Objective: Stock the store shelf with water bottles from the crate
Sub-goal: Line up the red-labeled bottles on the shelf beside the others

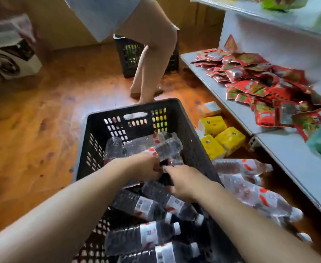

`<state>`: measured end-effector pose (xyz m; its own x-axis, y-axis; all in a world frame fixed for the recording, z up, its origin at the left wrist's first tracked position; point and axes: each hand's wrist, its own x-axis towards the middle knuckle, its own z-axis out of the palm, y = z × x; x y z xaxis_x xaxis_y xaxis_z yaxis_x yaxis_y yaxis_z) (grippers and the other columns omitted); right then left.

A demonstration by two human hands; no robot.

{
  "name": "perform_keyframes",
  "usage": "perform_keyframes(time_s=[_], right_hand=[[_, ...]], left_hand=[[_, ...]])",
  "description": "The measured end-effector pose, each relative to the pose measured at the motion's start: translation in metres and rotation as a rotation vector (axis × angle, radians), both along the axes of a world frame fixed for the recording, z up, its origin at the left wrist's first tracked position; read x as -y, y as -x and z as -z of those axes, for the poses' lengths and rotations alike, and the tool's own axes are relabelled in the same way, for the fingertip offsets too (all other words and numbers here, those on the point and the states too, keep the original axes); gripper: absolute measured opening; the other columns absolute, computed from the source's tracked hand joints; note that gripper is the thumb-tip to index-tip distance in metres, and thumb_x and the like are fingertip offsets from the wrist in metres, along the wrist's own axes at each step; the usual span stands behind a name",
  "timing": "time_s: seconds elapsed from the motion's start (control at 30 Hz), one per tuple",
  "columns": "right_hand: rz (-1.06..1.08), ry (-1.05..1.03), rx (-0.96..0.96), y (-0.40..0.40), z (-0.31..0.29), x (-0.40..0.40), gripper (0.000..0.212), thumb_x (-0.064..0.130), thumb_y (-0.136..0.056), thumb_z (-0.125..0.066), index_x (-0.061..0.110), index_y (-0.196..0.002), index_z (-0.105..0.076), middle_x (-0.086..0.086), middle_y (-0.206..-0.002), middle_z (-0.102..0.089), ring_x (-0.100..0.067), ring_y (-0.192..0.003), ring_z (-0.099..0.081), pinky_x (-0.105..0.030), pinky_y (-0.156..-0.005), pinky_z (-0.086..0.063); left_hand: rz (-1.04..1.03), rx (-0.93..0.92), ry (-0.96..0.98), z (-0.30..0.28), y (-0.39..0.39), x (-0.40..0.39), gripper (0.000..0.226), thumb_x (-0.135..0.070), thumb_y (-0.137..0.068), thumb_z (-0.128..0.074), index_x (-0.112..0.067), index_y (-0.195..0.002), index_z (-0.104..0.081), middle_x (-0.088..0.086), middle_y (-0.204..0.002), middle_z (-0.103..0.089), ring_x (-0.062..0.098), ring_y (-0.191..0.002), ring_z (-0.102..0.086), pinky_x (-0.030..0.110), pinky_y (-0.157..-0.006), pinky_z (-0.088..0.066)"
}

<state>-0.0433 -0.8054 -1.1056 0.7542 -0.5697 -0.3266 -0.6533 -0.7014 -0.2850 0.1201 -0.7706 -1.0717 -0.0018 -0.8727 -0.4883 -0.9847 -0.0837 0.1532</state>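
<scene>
Two hands: left hand (146,166) fingers clamped on ribbed clear bottle (167,148); right hand (182,182) fingers' state unclear.

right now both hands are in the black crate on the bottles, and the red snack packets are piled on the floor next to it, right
Not quite. The head view shows the red snack packets piled on the white shelf, not the floor. Both the left hand and right hand are in the black crate on the water bottles.

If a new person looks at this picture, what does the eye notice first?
First, the two hands, left hand and right hand, meeting over the black crate of water bottles. Then the heap of red packets on the white shelf at right, and yellow packs on the floor.
</scene>
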Motion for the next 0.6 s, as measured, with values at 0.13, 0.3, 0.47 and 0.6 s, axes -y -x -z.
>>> perform_keyframes(time_s=[0.13, 0.3, 0.47, 0.6], right_hand=[[-0.069, -0.113, -0.144, -0.025, 0.035, -0.011, 0.032, 0.033, -0.091, -0.06, 0.014, -0.117, -0.056, -0.016, -0.121, -0.06, -0.038, -0.113, -0.059, -0.043, -0.089, -0.052], [-0.119, -0.209, -0.221, -0.053, 0.069, -0.033, 0.033, 0.029, -0.089, -0.062, 0.013, -0.117, -0.059, -0.015, -0.121, -0.062, -0.036, -0.113, -0.06, -0.043, -0.089, -0.054], [-0.055, -0.255, -0.16, -0.052, 0.085, -0.023, 0.017, 0.026, -0.088, -0.062, 0.017, -0.101, -0.058, -0.01, -0.111, -0.063, -0.033, -0.102, -0.062, -0.042, -0.084, -0.055], [-0.031, -0.332, -0.134, -0.044, 0.086, -0.023, 0.031, 0.032, -0.085, -0.065, 0.02, -0.114, -0.062, -0.005, -0.114, -0.06, -0.03, -0.105, -0.06, -0.043, -0.088, -0.054]], left_hand=[[0.085, 0.111, -0.245, 0.062, -0.025, -0.021, 0.034, -0.035, -0.084, -0.066, -0.023, -0.116, -0.065, 0.005, -0.115, -0.07, 0.029, -0.102, -0.067, 0.036, -0.083, -0.056], [0.19, 0.195, -0.251, 0.113, -0.041, -0.055, 0.054, -0.051, -0.087, -0.064, -0.017, -0.129, -0.057, 0.009, -0.127, -0.063, 0.032, -0.116, -0.062, 0.041, -0.093, -0.051], [0.263, 0.208, -0.111, 0.131, -0.039, -0.062, 0.054, -0.049, -0.088, -0.062, -0.017, -0.13, -0.049, 0.007, -0.122, -0.063, 0.032, -0.114, -0.061, 0.043, -0.089, -0.05], [0.345, 0.25, -0.092, 0.115, -0.043, -0.054, 0.052, -0.051, -0.083, -0.067, -0.021, -0.124, -0.055, 0.003, -0.108, -0.069, 0.03, -0.099, -0.067, 0.035, -0.073, -0.049]])
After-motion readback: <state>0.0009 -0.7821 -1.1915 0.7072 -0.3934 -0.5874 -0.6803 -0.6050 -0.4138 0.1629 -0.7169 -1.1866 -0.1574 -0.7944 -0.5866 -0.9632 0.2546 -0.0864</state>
